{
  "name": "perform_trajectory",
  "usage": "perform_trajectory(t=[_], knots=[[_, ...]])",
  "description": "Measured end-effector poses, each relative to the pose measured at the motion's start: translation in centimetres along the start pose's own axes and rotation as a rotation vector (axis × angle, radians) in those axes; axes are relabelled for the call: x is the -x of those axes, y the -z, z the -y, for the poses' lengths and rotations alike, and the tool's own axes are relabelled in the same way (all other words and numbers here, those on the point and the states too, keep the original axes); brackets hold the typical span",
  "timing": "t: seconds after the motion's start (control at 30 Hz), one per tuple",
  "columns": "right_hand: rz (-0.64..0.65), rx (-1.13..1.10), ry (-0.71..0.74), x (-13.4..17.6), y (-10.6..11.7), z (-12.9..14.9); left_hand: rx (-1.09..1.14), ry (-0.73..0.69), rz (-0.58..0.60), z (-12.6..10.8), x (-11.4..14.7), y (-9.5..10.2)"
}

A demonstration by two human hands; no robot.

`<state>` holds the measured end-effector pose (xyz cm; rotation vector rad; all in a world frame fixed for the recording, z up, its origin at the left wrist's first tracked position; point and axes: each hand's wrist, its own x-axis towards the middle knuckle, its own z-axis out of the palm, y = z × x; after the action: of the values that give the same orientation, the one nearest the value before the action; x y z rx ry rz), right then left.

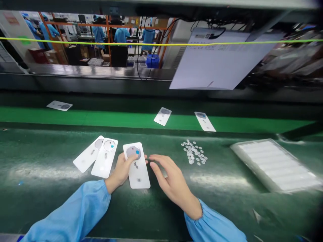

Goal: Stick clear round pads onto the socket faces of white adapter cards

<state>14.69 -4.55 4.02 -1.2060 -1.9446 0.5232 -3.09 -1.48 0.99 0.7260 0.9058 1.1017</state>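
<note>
My left hand (123,169) grips a white phone back cover (140,173) by its left side, thumb on the front and fingertips showing past the right edge. The cover has a round grey area with a blue dot at its top and dark marks below. Just to its right, my right hand (171,179) is open, thumb and fingers apart, with nothing visible in it. Two more white covers lie to the left, the nearer cover (104,163) partly over the other cover (84,159). A scatter of small whitish rings (193,153) lies right of my right hand.
Beyond the green work surface (45,205) runs a bright green belt (113,117) with white covers on it, including one cover (163,116) near the middle. A plastic-wrapped white tray (280,164) lies at right. A white sheet (204,64) hangs above; people in blue stand far behind.
</note>
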Motion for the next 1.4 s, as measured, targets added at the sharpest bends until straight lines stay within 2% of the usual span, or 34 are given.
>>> perform_trajectory(t=[0.07,0.17,0.27,0.5,0.7,0.9,0.97,1.03,1.1,1.2,1.27,1.33,1.4], knots=[[-0.086,0.045,0.102,-0.5,0.0,0.2,-0.097,0.001,-0.006,-0.1,0.1,0.0],[-0.084,0.145,0.198,-0.9,-0.8,0.4,-0.307,-0.115,-0.037,-0.2,0.3,0.2],[-0.11,0.256,0.238,-0.8,-1.8,0.2,-0.41,-0.171,-0.057,-0.2,0.5,0.4],[-0.145,0.354,0.236,-0.6,-2.9,-0.8,-0.481,-0.204,-0.055,-0.5,0.8,0.2],[-0.121,0.348,0.266,-1.0,-2.9,-0.8,-0.369,-0.141,-0.032,-0.3,0.8,0.3],[-0.118,0.224,0.153,-1.5,-3.5,-0.5,-0.351,-0.103,-0.197,0.0,0.9,0.6],[-0.107,0.048,0.034,-1.8,-3.7,-0.5,-0.338,-0.092,-0.221,0.0,0.9,0.6],[-0.103,-0.222,-0.148,-2.1,-3.4,-0.5,-0.317,-0.08,-0.231,-0.1,0.8,0.5],[-0.16,-0.459,-0.346,-1.8,-2.0,-0.9,-0.225,-0.023,-0.168,-0.2,0.6,0.4],[-0.373,-0.622,-0.544,1.0,2.6,-2.6,-0.02,0.09,-0.053,-0.4,0.5,0.3],[-0.56,-0.623,-0.62,4.9,6.9,-4.5,0.028,0.128,-0.055,-0.6,0.5,0.3],[-0.774,-0.527,-0.682,10.1,11.3,-6.6,0.005,0.142,-0.076,-0.7,0.6,0.4],[-0.888,-0.363,-0.741,15.9,15.1,-8.4,-0.033,0.152,-0.078,-0.8,0.6,0.6]])
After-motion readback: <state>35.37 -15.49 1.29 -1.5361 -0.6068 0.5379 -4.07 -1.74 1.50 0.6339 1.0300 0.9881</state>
